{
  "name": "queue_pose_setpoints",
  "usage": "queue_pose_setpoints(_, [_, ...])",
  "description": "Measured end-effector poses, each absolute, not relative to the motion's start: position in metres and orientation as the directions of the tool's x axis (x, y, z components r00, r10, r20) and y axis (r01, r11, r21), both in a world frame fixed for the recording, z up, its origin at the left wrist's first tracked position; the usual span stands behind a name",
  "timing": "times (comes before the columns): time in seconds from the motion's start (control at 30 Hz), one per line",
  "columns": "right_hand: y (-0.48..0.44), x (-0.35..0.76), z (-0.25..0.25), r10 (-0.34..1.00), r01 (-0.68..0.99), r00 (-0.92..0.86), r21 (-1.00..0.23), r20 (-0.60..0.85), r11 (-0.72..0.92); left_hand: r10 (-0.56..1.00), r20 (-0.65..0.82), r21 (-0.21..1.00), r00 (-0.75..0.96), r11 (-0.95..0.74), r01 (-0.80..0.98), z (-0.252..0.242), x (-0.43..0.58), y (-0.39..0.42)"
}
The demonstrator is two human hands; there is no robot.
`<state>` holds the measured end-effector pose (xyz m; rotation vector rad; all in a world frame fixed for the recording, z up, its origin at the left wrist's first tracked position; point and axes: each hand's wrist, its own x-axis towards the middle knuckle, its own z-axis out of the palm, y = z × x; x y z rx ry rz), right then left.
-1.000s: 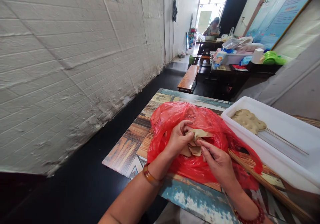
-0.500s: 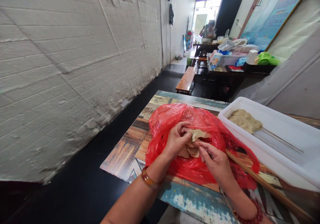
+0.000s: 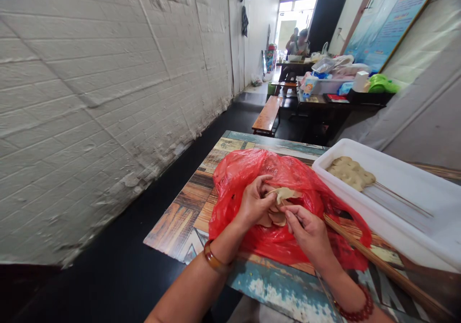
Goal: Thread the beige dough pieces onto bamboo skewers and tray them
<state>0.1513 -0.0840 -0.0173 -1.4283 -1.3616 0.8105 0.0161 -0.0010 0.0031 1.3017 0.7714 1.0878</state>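
Observation:
Over an open red plastic bag (image 3: 237, 169) on the patterned table, my left hand (image 3: 254, 202) pinches a thin beige piece (image 3: 285, 194) that looks soft and floppy. My right hand (image 3: 306, 229) is closed on a thin stick, whose tip meets the lower edge of that piece; the rest of the stick runs down under my right wrist. More beige pieces (image 3: 277, 218) lie in the bag below my fingers. To the right, a white tray (image 3: 399, 231) holds a cluster of beige pieces (image 3: 351, 173) with thin sticks (image 3: 405, 198) coming out of it.
A bundle of thin wooden sticks (image 3: 389, 265) lies along the table's right side, in front of the tray. Beyond the table (image 3: 176, 222) stand a wooden bench (image 3: 268, 114) and a cluttered dark table (image 3: 313, 103). People are at the far end. A white wall runs along the left.
Both hands keep nearly the same place, and the beige piece has shifted slightly between them. A second person now shows at the far end. The view has moved a little.

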Motion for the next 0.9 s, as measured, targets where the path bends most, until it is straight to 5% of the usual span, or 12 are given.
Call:
queue_pose_setpoints(0.37, [-0.085,0.151,-0.012,0.989,0.15,0.144,-0.989,0.035,0.013,0.895,0.131,0.982,0.426,-0.059,-0.177,0.0,0.014,-0.001])
queue_pose_setpoints(0.6, [-0.084,0.148,-0.012,0.991,-0.072,0.129,-0.997,-0.038,-0.029,0.898,-0.045,0.912,0.437,0.216,-0.35,0.009,0.013,-0.004])
queue_pose_setpoints(0.9, [-0.083,0.146,-0.012,0.995,0.008,0.097,-1.0,-0.012,-0.013,0.813,-0.077,0.908,0.577,0.296,-0.296,0.008,0.013,-0.008])
